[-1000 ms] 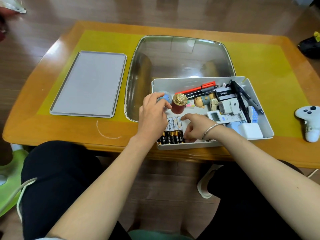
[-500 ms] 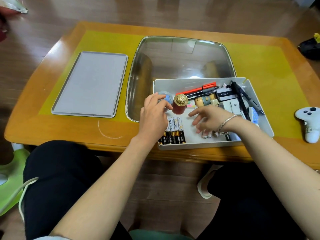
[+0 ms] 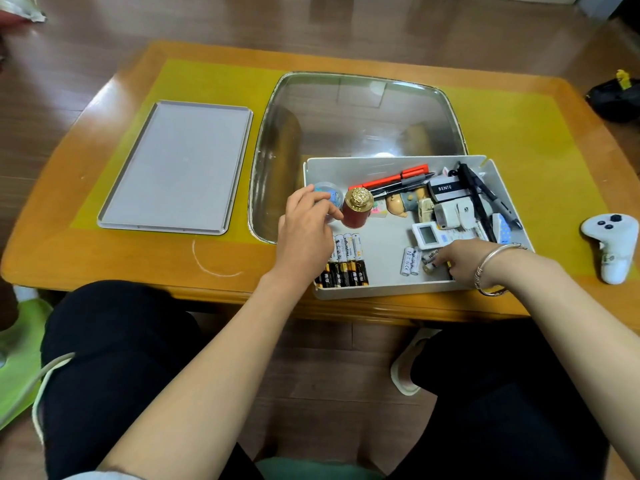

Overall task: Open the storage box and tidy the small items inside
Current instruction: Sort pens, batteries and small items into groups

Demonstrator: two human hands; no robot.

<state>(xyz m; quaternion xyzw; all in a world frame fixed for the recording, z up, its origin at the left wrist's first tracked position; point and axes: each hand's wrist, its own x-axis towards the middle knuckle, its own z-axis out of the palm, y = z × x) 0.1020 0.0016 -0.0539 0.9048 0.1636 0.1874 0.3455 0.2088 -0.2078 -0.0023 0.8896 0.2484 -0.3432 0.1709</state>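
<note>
The open white storage box (image 3: pixel 381 289) sits at the table's near edge, with its grey lid (image 3: pixel 176 168) lying flat to the left. Inside, a row of batteries (image 3: pixel 349 261) lies at the front left, and two white batteries (image 3: pixel 409 261) lie in the middle. My left hand (image 3: pixel 304 237) rests over the box's left end, its fingers loose beside a red gold-capped bottle (image 3: pixel 356 211) and a small blue round container (image 3: pixel 329 192). My right hand (image 3: pixel 460 261) is at the front right, fingertips pinching a loose battery (image 3: pixel 431 260).
Pens (image 3: pixel 391 181), a small figurine (image 3: pixel 401 202), a white digital thermometer (image 3: pixel 427 235) and several gadgets crowd the box's back and right. A glass inset (image 3: pixel 356 116) lies behind the box. A white game controller (image 3: pixel 613 244) rests on the table at right.
My right hand moved from beside the battery row to the box's front right corner and closed on a loose battery. Two white batteries now lie uncovered mid-box. My left hand barely moved.
</note>
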